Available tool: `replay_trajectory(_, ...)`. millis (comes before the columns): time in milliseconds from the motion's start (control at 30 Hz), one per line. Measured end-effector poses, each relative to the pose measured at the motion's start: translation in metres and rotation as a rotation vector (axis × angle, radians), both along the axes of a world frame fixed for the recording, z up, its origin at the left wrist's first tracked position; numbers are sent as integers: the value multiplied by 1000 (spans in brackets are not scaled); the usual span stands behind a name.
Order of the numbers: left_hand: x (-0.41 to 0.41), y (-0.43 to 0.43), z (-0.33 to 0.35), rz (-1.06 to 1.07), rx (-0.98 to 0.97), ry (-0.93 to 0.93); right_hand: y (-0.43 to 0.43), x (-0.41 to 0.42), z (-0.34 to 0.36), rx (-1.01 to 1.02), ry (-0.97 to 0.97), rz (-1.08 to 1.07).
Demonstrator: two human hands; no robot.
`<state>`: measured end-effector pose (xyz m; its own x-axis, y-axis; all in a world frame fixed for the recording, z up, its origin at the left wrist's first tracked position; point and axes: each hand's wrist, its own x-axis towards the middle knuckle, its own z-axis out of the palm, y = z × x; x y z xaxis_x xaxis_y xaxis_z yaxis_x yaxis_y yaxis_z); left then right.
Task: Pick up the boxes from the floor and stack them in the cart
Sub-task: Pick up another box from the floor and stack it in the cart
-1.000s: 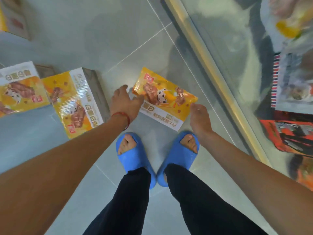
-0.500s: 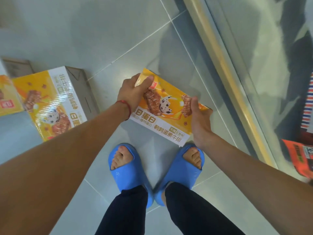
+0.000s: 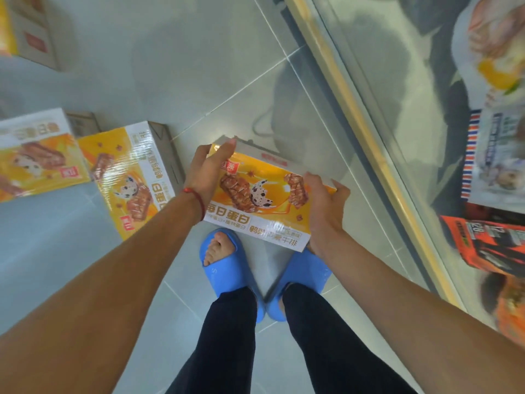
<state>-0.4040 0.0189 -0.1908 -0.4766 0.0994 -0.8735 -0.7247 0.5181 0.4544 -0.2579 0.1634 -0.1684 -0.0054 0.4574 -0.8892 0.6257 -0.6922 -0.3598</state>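
A yellow and white snack box (image 3: pixel 261 200) with a spotted dog picture is lifted off the floor above my feet. My left hand (image 3: pixel 206 169) grips its left end, thumb over the top edge. My right hand (image 3: pixel 324 206) grips its right end, fingers curled round the side. Two more boxes of the same kind lie on the grey tiles to the left: one (image 3: pixel 127 180) close by and one (image 3: pixel 37 157) at the left edge. A further box (image 3: pixel 31 32) sits at the top left. No cart is in view.
A glass-topped freezer with a gold rim (image 3: pixel 366 132) runs along the right, with packaged food (image 3: pixel 494 240) under the glass. My feet in blue slippers (image 3: pixel 224 260) stand on the tiled floor just below the held box.
Both hands went from touching the box on the floor to gripping its ends, and the box has risen off the tiles toward me.
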Motion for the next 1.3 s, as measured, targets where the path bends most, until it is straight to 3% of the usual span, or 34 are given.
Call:
replay_trajectory(200, 8, -38, 117, 278, 106, 7, -20, -7, 119, 24, 71, 43)
replay_trajectory(367, 28, -82, 225, 540, 243, -62, -41, -16, 226, 106, 155, 317)
replay_trajectory(700, 103, -143, 403, 689, 298, 43, -80, 15, 389, 127, 377, 684)
replay_trajectory(933, 206, -151, 473, 892, 249, 210, -76, 69, 460, 110, 523, 846)
replay_trajectory(1300, 427, -144, 583, 1349, 220, 496, -94, 180, 573, -43, 692, 1322)
